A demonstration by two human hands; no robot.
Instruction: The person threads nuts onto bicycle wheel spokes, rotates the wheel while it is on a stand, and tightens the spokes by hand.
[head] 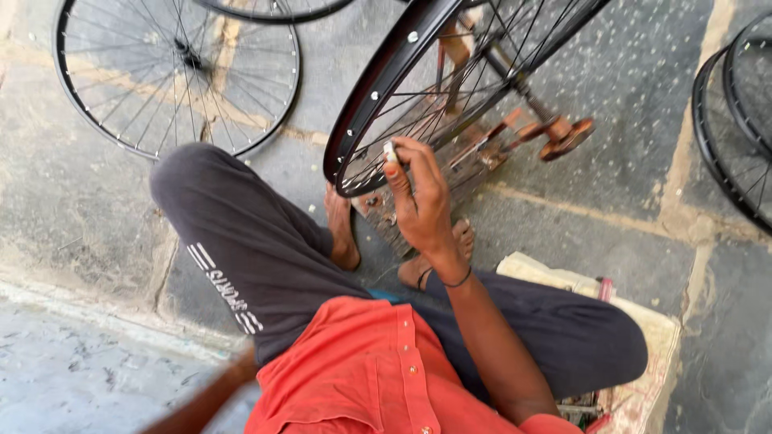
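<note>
Wheel (418, 88) stands up on a rusty stand (515, 133) on the stone floor (611, 104). The wheel has a black rim and thin spokes. It is right in front of the person, just past the bare feet (344, 233).

The right hand (420, 201) is up at the low edge of the rim. Its fingers are curled narrow around a small pale tool (391, 151), pinched between thumb and fingertips. The tool touches the rim where the spokes meet it. A thin dark band sits on that wrist.

The left hand is out of view. Only a blurry bit of the left arm (205, 402) shows at the bottom, so I cannot tell how that hand is.

The person sits on the floor with knees spread wide. They wear a red shirt (362, 378) and dark pants (241, 233) with white stripes on one leg.

Another wheel (177, 72) lies flat on the floor, far off to the left. More black rims (736, 120) lean at the right edge. A pale cloth (643, 329) lies beside the right knee, with a few small tools on it.
</note>
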